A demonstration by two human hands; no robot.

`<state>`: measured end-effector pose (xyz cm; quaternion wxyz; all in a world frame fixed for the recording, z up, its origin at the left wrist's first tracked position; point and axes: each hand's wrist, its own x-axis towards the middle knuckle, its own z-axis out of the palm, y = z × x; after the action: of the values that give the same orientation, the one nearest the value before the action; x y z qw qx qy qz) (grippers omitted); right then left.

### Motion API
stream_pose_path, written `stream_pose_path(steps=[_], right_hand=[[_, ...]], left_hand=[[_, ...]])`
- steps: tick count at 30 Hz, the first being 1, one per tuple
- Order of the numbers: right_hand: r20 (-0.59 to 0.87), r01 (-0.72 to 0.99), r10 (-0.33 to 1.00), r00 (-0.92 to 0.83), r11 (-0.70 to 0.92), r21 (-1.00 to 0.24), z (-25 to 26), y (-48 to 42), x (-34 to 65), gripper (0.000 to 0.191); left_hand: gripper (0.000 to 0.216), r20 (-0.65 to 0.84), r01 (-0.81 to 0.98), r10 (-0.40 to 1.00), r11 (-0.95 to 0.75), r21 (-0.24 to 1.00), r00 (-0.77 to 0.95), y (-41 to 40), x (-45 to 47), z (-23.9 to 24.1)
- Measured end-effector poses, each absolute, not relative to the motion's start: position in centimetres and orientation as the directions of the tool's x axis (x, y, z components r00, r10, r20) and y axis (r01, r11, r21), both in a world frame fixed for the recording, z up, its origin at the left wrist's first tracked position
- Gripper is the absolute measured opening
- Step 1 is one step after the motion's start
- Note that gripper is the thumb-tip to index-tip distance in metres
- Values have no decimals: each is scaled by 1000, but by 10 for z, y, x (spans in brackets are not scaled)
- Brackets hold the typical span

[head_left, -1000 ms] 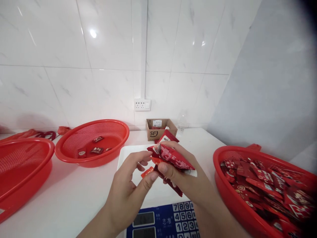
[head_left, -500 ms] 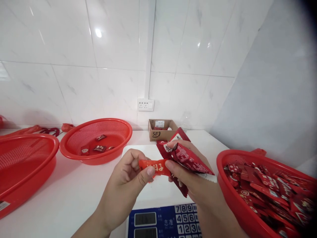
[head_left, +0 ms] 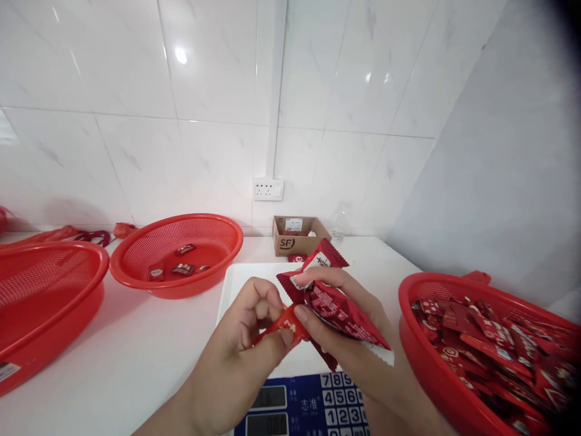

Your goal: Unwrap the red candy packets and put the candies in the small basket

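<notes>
Left hand pinches an orange packet, right hand clutches red packets; both partly hide the scale between red baskets.

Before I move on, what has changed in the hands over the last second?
The left hand, its thumb and fingers apart a second ago, has closed on the orange packet and since tilted it, its left end now lower in the picture. The right hand still grips the dark red packets; the red baskets and the scale look unchanged.
</notes>
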<state>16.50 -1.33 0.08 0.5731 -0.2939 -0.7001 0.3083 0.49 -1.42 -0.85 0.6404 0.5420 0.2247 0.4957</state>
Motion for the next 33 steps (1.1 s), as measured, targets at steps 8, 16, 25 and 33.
stream_pose_path(steps=[8,16,25,33], right_hand=[[619,82,761,-193,641,-763,-2,-12,165,32],[636,38,757,-148,647,-761,2,-12,166,38],[649,146,758,-65,650,-745,4,-14,170,29],[696,169,718,-16,688,-706,6,-12,178,30]], left_hand=[[18,242,-357,892,-99,929,383,-14,5,-10],[30,164,-103,854,-130,986,494,-6,3,-7],[41,222,107,853,-305,946,473,-9,5,-4],[21,187,631,874,-458,626,448,9,18,-29]])
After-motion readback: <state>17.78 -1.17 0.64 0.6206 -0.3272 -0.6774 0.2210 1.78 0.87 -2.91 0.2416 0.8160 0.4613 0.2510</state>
